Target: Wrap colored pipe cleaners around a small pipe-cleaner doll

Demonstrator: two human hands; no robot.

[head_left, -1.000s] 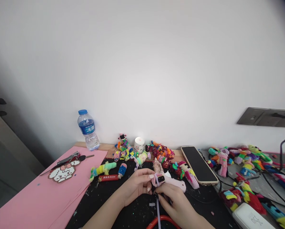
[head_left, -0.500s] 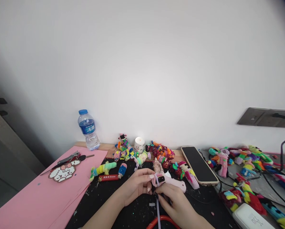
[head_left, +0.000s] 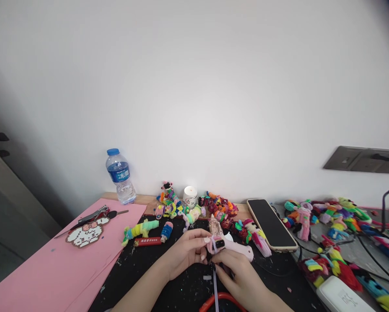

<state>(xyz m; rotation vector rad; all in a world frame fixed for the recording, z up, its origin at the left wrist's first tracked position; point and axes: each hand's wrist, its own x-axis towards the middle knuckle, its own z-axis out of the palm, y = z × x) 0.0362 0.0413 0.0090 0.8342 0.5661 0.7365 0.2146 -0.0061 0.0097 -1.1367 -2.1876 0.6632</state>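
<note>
Over the black mat (head_left: 168,277), both hands (head_left: 210,260) pinch the pink figure (head_left: 215,245)

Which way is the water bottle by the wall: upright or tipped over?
Upright. The water bottle stands on its base at the table's back edge, blue cap on top.

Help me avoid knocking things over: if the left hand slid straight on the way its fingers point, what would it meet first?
The left hand points right, so it would likely meet the pink glue gun first; depth is uncertain.
</note>
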